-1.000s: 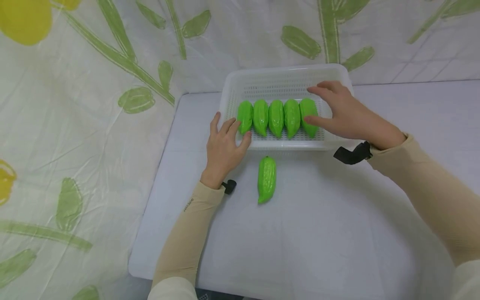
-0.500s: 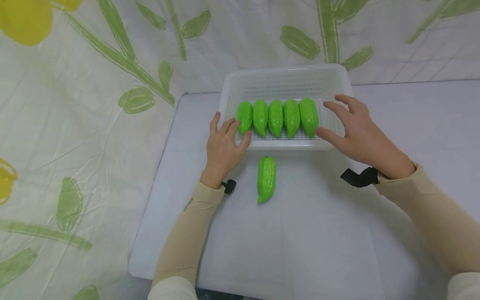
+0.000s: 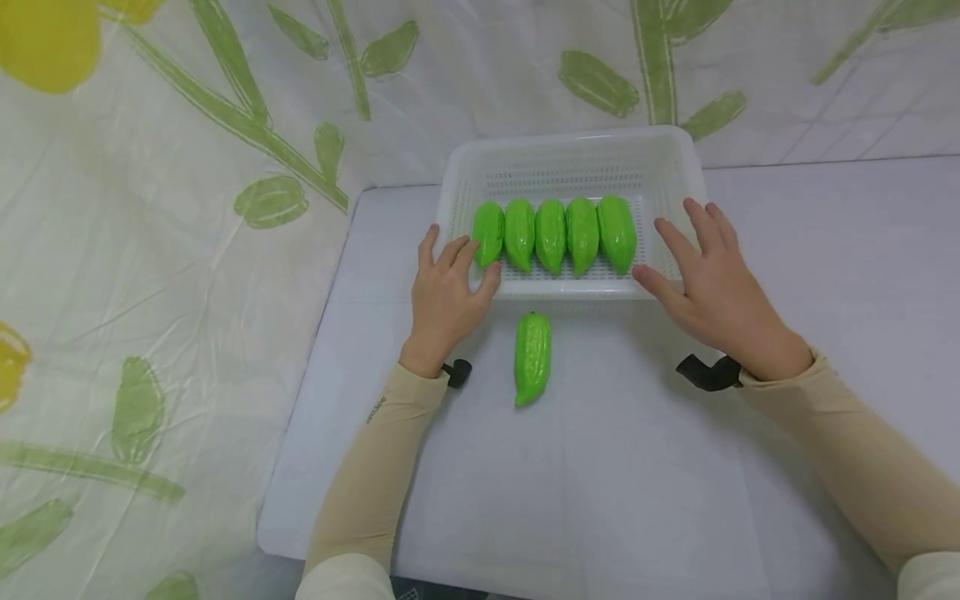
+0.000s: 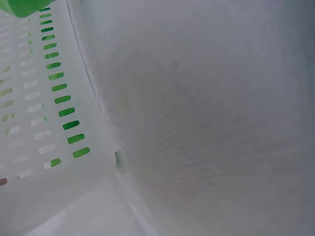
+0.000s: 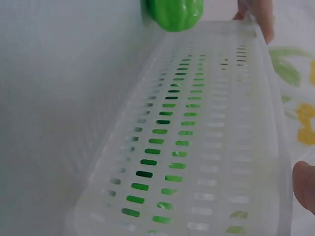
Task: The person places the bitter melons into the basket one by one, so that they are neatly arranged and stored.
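Note:
A white perforated basket (image 3: 570,290) stands on the table, several glossy green, ribbed vegetables (image 3: 551,237) with pointed ends lined up inside it. In front lies one more green vegetable (image 3: 532,358), tip towards me; its blunt lobed end (image 5: 176,12) shows in the right wrist view. My left hand (image 3: 447,304) rests over the basket's front left corner, fingers spread and loosely bent, beside the leftmost vegetable. My right hand (image 3: 723,292) is at the front right corner, fingers spread; its thumb (image 5: 304,184) is near the rim, contact unclear. Neither hand holds a vegetable.
The white table (image 3: 637,483) extends in front of and to the right of the basket. A flower-patterned curtain (image 3: 187,275) hangs along the left and the back, close behind the basket.
My right hand has drawn back from the rightmost vegetable, out to the basket's front right corner, and its fingers have straightened. The left hand, basket and vegetables look unmoved.

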### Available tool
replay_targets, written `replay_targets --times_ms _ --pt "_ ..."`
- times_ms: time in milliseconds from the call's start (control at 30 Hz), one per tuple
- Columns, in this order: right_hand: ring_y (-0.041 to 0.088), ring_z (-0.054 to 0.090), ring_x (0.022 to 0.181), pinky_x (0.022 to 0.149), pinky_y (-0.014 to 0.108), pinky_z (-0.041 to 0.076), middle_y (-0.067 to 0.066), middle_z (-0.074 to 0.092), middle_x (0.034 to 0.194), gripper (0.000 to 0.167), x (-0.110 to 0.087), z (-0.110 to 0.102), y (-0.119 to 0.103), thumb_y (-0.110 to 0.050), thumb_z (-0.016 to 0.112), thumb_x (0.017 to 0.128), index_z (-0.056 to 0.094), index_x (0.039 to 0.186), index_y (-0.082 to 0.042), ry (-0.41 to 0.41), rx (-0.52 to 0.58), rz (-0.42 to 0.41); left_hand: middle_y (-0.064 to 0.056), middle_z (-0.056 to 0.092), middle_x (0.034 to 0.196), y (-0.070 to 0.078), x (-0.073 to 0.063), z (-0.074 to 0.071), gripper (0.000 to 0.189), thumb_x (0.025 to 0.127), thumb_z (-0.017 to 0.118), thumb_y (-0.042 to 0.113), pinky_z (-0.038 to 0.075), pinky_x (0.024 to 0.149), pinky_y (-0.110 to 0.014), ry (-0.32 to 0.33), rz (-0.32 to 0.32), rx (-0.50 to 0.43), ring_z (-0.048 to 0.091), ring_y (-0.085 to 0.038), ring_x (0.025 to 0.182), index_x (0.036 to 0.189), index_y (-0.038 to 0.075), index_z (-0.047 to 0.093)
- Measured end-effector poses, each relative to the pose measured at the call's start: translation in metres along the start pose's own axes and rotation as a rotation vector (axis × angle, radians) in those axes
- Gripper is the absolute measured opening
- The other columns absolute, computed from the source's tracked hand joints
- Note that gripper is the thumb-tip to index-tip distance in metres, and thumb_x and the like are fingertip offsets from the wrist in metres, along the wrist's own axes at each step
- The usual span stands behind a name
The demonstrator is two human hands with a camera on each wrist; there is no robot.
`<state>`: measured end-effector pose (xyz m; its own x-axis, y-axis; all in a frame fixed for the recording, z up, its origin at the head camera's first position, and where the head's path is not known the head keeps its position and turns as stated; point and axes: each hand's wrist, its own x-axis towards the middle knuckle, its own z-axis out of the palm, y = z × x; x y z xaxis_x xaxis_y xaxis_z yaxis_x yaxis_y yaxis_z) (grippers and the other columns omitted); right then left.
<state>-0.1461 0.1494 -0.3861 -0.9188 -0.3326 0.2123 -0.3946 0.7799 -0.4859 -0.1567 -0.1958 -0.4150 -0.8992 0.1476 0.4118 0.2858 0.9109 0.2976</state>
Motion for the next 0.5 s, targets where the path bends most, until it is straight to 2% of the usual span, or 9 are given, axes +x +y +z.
replay_targets --times_ms 200,500 --pt "0.059 0.008 0.154 0.126 0.069 0.011 0.037 0.016 0.166 0.073 -0.002 0.009 0.004 -0.047 0.055 0.106 0.042 0.152 0.008 0.040 -0.046 -0.042 -0.019 0.067 0.138 0.000 0.000 0.000 0.054 0.101 0.052 0.040 0.038 0.122 -0.053 -0.001 0.003 0.003 0.031 -0.045 0.153 0.132 -0.001 0.069" --pt "0.057 0.006 0.155 0.127 0.066 0.009 0.039 0.016 0.165 0.072 -0.005 0.014 0.005 -0.047 0.050 0.108 0.042 0.151 0.010 0.027 -0.067 -0.044 -0.020 0.065 0.140 0.000 0.000 -0.001 0.056 0.101 0.052 0.042 0.040 0.120 -0.056 -0.009 -0.002 -0.001 0.030 -0.045 0.153 0.134 -0.001 0.067"
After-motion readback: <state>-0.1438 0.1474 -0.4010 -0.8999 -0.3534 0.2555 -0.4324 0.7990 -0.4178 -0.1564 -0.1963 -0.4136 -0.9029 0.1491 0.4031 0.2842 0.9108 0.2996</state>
